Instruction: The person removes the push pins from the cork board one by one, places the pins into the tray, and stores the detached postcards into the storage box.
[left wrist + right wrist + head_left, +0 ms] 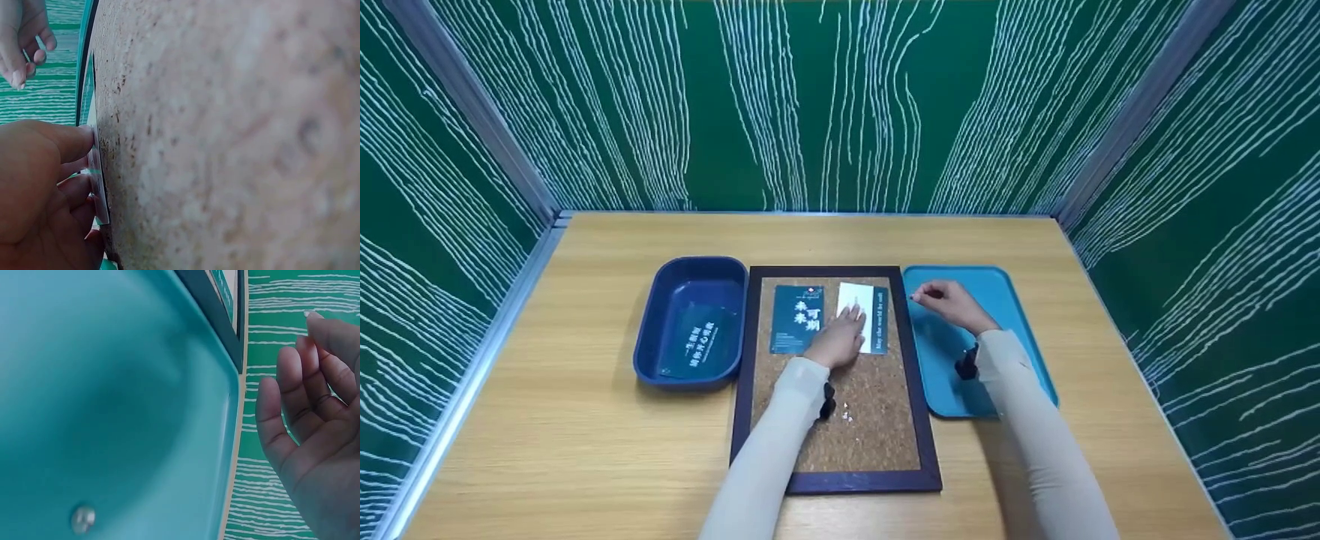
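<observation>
My left hand (838, 339) rests on a green-and-white card (879, 322) on the cork board (877, 442); the left wrist view shows its fingertips pressing the card's face. Beside it on the cork lies a green card with white characters (787, 319). Over the blue tray's left side, my right hand (952, 304) pinches a tiny whitish pin-like piece (307, 313) between thumb and forefinger; its exact shape is too small to tell. Several small clear pieces, like pushpins (846, 412), lie on the lower cork.
A dark blue bin (649, 352) left of the board holds a green printed card (701, 341). The light blue tray (960, 397) stands against the board's right side, with a blurred shiny piece (83, 519) in it. Green patterned panels (847, 112) enclose the wooden table (585, 450).
</observation>
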### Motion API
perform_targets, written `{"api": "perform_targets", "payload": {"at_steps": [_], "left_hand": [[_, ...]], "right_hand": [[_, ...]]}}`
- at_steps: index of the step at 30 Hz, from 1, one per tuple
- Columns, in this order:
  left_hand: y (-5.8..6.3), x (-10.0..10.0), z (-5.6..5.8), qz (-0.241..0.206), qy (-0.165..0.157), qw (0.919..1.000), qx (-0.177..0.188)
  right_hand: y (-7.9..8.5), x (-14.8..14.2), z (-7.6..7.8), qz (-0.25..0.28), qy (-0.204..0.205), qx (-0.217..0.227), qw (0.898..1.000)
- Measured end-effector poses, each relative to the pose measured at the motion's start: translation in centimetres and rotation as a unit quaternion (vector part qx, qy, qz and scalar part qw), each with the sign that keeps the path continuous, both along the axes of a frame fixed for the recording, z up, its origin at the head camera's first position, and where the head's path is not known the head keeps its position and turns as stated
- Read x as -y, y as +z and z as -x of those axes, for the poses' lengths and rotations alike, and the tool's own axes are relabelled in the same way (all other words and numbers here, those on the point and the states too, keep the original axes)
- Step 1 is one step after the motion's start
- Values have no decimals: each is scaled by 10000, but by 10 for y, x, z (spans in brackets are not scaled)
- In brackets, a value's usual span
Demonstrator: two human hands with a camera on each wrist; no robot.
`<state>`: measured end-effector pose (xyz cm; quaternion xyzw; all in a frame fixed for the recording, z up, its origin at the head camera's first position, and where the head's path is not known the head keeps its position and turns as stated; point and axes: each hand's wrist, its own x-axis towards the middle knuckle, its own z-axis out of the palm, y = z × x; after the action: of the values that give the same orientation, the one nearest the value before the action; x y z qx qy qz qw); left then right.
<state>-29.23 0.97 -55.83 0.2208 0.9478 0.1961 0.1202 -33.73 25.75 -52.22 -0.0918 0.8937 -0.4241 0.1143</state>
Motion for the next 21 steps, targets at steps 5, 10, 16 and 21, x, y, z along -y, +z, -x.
{"api": "perform_targets", "payload": {"at_steps": [5, 10, 16, 21], "left_hand": [[0, 1, 1, -81, 29, 10000, 42], [1, 1, 1, -106, 27, 9999, 0], [-2, 0, 2, -57, -35, 10000, -33], [-2, -1, 2, -57, -41, 10000, -33]], "right_hand": [[-1, -11, -2, 35, -30, -1, 10000], [-1, -22, -5, 24, -59, 41, 10000], [-5, -37, -9, 46, -19, -1, 10000], [-8, -46, -12, -29, -46, -88, 9999]]}}
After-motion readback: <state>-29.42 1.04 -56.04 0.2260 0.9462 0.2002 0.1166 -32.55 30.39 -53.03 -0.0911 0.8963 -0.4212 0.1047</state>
